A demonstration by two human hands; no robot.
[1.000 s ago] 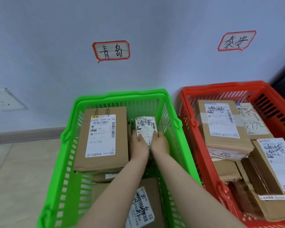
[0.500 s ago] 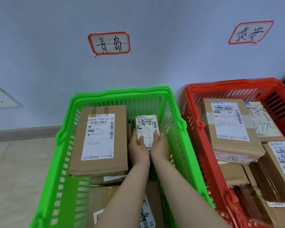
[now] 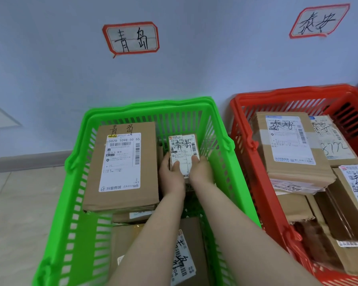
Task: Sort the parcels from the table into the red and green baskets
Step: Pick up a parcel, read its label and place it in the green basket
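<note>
Both hands (left hand (image 3: pixel 171 179), right hand (image 3: pixel 202 172)) pinch parcel (image 3: pixel 183 147) low inside green basket (image 3: pixel 149 105), release pending; red basket (image 3: pixel 287 93) well stocked; table unseen, remainder unknown.

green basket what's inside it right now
The green basket holds a large labelled box, a small parcel gripped by left hand and right hand, and a near parcel. Arms cover what lies underneath.

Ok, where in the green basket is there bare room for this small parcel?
Bare mesh shows between the large box and the green basket's right wall, under the small parcel your left hand and right hand hold. Left side and near end: boxes; red basket crowded.
</note>
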